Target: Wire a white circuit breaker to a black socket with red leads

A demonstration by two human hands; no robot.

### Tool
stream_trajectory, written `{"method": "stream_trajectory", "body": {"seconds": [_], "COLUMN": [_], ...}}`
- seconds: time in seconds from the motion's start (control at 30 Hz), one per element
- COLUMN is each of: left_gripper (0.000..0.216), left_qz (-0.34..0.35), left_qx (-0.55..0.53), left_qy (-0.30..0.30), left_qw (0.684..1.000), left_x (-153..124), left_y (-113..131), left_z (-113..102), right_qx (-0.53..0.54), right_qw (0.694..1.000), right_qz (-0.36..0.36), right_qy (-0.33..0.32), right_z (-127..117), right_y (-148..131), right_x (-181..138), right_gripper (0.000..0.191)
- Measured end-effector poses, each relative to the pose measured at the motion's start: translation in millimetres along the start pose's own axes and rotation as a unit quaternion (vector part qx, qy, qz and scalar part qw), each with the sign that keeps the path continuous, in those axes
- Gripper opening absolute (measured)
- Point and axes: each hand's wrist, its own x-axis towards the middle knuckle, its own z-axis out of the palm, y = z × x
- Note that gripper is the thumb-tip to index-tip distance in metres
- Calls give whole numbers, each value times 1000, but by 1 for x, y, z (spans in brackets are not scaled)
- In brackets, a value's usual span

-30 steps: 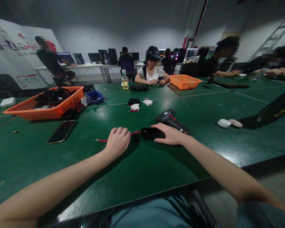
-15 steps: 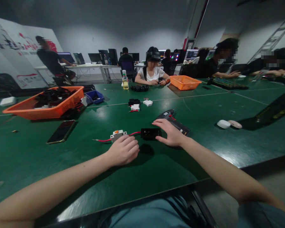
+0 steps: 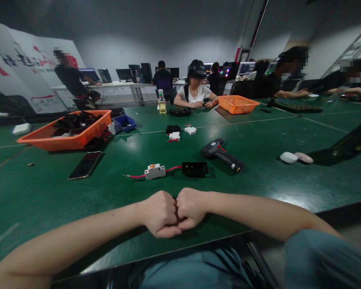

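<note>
My left hand (image 3: pixel 162 214) and my right hand (image 3: pixel 192 208) rest near the table's front edge, both closed into fists with their knuckles touching. Nothing shows in either one. Just beyond them lies a white circuit breaker (image 3: pixel 155 171) with an orange switch. One red wire (image 3: pixel 136 176) sticks out on its left, with a bare end. Another red wire (image 3: pixel 173 168) runs from its right side to a black rectangular box (image 3: pixel 195 169). Behind the box, to the right, a dark cordless screwdriver (image 3: pixel 224 154) lies on its side.
On the green table (image 3: pixel 108 208) lie a phone (image 3: pixel 86 165), an orange basket (image 3: pixel 63 140) of black parts, a blue bin (image 3: pixel 125 123), more breakers (image 3: pixel 174 135) and a bottle (image 3: pixel 161 102). A white case (image 3: pixel 289 157) is at right. Across sits a person (image 3: pixel 195 94) by another orange basket (image 3: pixel 238 105).
Both hands have drawn back toward me from the breaker and the black box. They have closed into fists and come together. The breaker, wires and box stay on the table.
</note>
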Motion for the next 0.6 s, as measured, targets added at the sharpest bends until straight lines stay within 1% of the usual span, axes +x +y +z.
{"method": "stream_trajectory", "body": {"seconds": [0.1, 0.23, 0.33, 0.47, 0.53, 0.6], "left_gripper": [46, 40, 40, 40, 39, 38], "left_qz": [-36, -71, -62, -33, -28, -34], "left_qx": [-11, -31, -68, -107, -111, -120], "left_qy": [-17, -56, -59, -51, -53, -48], "left_qw": [999, 995, 994, 992, 992, 991], "left_x": [-2, 0, 1, 1, 0, 0], "left_y": [-4, 5, 21, 42, 46, 45], "left_z": [1, 1, 4, 10, 13, 14], "right_qx": [18, 45, 68, 76, 75, 90], "right_qw": [999, 998, 995, 992, 991, 991], "right_qz": [28, 18, -17, -66, -68, -50], "right_qy": [20, 49, 66, 82, 89, 90], "right_z": [-2, -1, 6, 18, 20, 20], "right_y": [3, 1, -13, -38, -45, -45], "right_x": [-4, -9, -7, -3, -2, -2], "right_gripper": [37, 39, 41, 38, 39, 39]}}
